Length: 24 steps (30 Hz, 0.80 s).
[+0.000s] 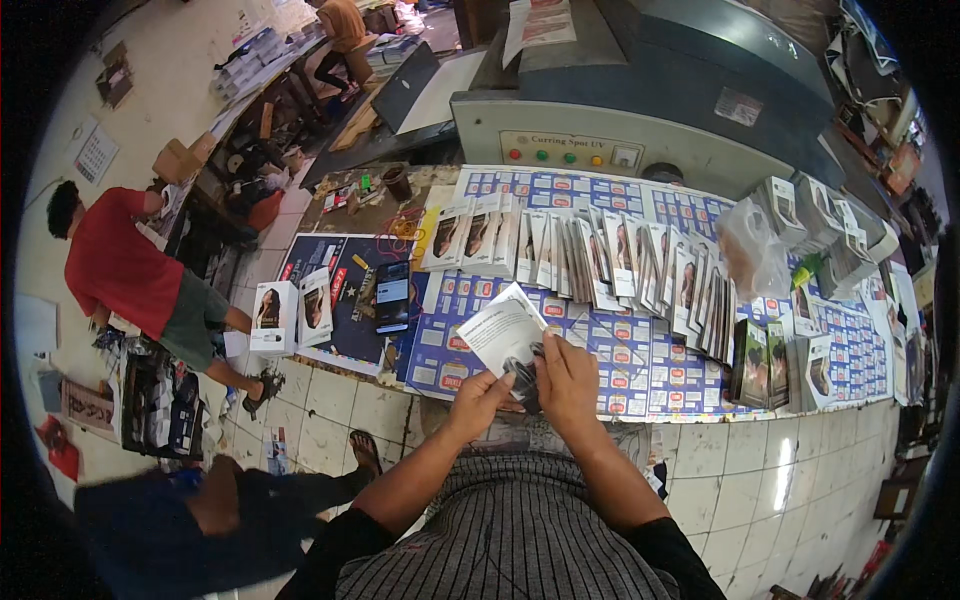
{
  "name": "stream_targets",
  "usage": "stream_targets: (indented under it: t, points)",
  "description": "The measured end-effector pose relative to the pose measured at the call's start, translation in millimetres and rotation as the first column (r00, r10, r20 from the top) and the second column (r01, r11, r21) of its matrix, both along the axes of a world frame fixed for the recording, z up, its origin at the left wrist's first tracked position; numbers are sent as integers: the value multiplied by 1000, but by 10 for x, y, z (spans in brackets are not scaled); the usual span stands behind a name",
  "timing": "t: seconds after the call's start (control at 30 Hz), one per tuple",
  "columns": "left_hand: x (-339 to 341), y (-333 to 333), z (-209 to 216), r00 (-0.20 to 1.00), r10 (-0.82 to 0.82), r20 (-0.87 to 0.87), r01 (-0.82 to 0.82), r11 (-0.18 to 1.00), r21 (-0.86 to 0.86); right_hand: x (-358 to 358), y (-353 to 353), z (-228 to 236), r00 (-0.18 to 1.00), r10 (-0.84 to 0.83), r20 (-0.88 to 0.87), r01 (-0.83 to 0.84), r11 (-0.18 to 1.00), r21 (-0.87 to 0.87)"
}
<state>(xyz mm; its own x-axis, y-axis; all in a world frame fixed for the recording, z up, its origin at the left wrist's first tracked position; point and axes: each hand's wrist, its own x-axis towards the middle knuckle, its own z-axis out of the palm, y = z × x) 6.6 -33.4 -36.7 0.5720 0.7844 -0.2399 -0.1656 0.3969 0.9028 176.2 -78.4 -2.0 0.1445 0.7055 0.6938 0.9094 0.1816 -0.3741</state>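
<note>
Between my two hands is a white printed carton (502,332), tilted over the table's near edge, with small text and a dark picture at its lower end. My left hand (480,405) pinches its lower left corner, thumb on top. My right hand (566,382) grips the lower right side, and its fingers partly hide the picture. Whether the carton is flat or opened out, I cannot tell. Just beyond it, a long row of similar white cartons (620,262) leans in overlapping order across the blue printed sheets (470,340).
Two white boxes (273,318) and a phone (392,298) lie on the left. A plastic bag (750,245), green-dark boxes (752,362) and carton stacks (815,215) stand right. Behind is a large grey machine (560,125). People, one in a red shirt (125,250), are at left.
</note>
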Motion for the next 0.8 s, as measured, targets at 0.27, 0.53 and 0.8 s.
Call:
stream_targets:
  t: [0.27,0.53,0.8]
  points:
    - [-31,3,-49,1000,-18,10,18,1000,1,-5,7,67,999,-10,52,9,1000,15]
    - [-95,12,-81,995,56,-86,-58,998,-21,125,-54,125,782,9,-624,-279,899,-338]
    - [-215,131,18,849,-43,527,198,950,-242,184,-29,-173,-226,-81,-971,-769,627,127]
